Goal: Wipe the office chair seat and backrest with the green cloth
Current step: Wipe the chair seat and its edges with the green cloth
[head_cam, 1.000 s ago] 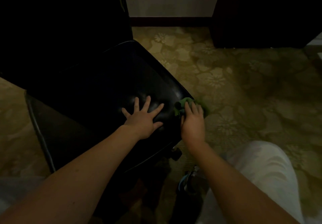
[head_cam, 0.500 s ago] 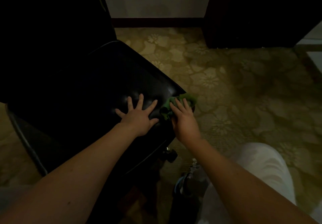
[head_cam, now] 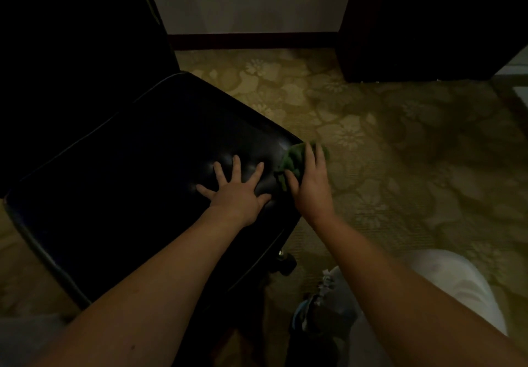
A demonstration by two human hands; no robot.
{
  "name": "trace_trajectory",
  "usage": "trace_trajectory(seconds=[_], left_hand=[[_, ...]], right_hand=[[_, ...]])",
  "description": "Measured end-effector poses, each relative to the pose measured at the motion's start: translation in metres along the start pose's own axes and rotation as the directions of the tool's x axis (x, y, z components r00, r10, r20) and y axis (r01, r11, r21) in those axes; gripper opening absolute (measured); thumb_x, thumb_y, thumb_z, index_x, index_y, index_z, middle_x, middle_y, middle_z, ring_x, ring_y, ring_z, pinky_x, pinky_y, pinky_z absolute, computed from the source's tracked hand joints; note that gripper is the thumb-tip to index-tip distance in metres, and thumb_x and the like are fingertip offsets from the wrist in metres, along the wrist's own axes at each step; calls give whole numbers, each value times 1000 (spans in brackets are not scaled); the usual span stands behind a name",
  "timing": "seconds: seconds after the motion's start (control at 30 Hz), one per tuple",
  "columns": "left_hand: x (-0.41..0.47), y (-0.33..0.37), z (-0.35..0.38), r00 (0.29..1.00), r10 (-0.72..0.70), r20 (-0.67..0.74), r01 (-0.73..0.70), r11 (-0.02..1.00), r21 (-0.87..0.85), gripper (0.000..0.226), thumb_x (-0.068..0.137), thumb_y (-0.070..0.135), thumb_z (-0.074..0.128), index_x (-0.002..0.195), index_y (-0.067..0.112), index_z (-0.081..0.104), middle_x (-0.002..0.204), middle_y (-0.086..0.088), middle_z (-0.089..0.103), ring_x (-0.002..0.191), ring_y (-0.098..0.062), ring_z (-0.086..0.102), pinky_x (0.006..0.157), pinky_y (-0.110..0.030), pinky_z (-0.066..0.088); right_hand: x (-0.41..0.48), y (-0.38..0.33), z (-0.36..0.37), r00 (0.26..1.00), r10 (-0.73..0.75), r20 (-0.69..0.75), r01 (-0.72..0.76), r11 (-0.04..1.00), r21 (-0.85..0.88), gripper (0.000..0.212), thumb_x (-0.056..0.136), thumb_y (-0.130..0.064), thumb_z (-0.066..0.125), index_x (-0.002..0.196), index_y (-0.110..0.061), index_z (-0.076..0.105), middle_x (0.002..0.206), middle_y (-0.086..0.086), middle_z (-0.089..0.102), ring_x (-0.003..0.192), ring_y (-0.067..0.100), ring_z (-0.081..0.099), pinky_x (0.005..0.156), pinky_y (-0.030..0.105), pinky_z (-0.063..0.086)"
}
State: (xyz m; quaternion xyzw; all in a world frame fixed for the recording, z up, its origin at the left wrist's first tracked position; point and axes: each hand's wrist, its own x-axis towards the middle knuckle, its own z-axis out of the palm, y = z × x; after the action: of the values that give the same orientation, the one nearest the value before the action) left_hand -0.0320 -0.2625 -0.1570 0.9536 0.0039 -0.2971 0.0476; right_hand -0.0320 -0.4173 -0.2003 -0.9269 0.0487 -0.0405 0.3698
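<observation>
The black leather chair seat (head_cam: pixel 143 166) fills the left half of the view, and its dark backrest (head_cam: pixel 71 38) rises behind it in shadow. My left hand (head_cam: pixel 237 192) rests flat on the seat near its right corner, fingers spread. Just to its right, my right hand (head_cam: pixel 311 186) presses the bunched green cloth (head_cam: pixel 294 158) against the seat's right corner and edge with straight fingers. Part of the cloth is hidden under the hand.
Patterned beige carpet (head_cam: pixel 400 152) spreads to the right. A chair caster (head_cam: pixel 287 264) shows under the seat's front edge, next to my shoe (head_cam: pixel 320 309) and white-trousered knee (head_cam: pixel 457 286). Dark furniture (head_cam: pixel 428 24) stands at the back right, by a pale wall.
My right hand has slid the cloth a little along the seat's right corner, closer to my left hand. The left hand stays flat on the seat.
</observation>
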Motion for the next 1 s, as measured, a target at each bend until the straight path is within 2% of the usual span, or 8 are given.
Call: trace_trajectory(seconds=[0.07, 0.17, 0.33, 0.5, 0.63, 0.7, 0.83, 1.0], left_hand=[[2, 2, -2, 1000, -11, -3, 11, 1000, -18, 72, 99, 66, 33, 152, 53, -14, 163, -1, -32, 148, -43, -26, 109, -79, 5], [4, 5, -6, 1000, -19, 1, 19, 999, -30, 72, 99, 65, 33, 153, 52, -13, 163, -2, -32, 148, -44, -26, 108, -79, 5], [4, 5, -4, 1000, -2, -20, 1, 999, -49, 71, 100, 64, 32, 153, 50, -12, 163, -3, -31, 148, -44, -26, 108, -80, 5], [5, 1, -6, 998, 28, -49, -30, 998, -49, 71, 100, 63, 34, 154, 50, -10, 164, -3, -28, 149, -43, -23, 109, -79, 7], [-10, -19, 3, 976, 138, -168, -111, 981, 162, 71, 98, 66, 34, 154, 49, -6, 166, -1, -23, 152, -35, -20, 110, -78, 2], [-18, -37, 9, 966, 173, -193, -134, 970, 202, 70, 98, 67, 32, 154, 51, -6, 165, -1, -25, 152, -35, -20, 112, -76, 3], [-20, -57, 13, 972, 193, -136, -177, 977, 120, 66, 99, 65, 31, 152, 54, -6, 166, 2, -23, 152, -35, -18, 116, -72, 7], [-9, -49, 13, 974, 178, -141, -169, 983, 74, 65, 99, 64, 30, 153, 53, -5, 166, 1, -23, 151, -38, -20, 113, -75, 3]], right_hand=[[4, 5, 5, 999, 27, 24, -26, 999, -20, 63, 100, -27, 53, 153, -6, 26, 164, 15, 13, 151, 32, 5, 122, 39, 9], [-5, 11, 10, 999, 29, 30, -28, 999, -38, 57, 102, -22, 48, 153, -7, 29, 164, 11, 15, 152, 30, 2, 120, 33, 5], [-22, 13, 8, 992, -65, 108, 75, 993, -88, 54, 100, -14, 49, 152, -9, 32, 163, 9, 18, 152, 28, 4, 118, 28, 6], [13, 19, -14, 975, -122, 188, 140, 986, -87, 53, 96, -13, 58, 146, -9, 43, 162, 9, 21, 151, 29, 11, 118, 29, 10], [33, 16, -11, 977, -114, 179, 135, 985, -109, 54, 95, -13, 58, 147, -13, 43, 162, 6, 23, 151, 31, 8, 119, 32, 10], [40, 15, -5, 985, -91, 148, 111, 985, -130, 54, 95, -13, 58, 146, -15, 45, 163, 8, 21, 151, 34, 7, 119, 33, 10], [57, 6, 4, 992, -39, 119, 45, 998, -49, 51, 94, -9, 55, 144, -14, 48, 162, 18, 18, 149, 33, 17, 122, 36, 18], [49, 6, 7, 991, -45, 126, 45, 999, 3, 51, 94, -7, 54, 145, -13, 47, 159, 16, 28, 147, 29, 26, 118, 28, 18]])
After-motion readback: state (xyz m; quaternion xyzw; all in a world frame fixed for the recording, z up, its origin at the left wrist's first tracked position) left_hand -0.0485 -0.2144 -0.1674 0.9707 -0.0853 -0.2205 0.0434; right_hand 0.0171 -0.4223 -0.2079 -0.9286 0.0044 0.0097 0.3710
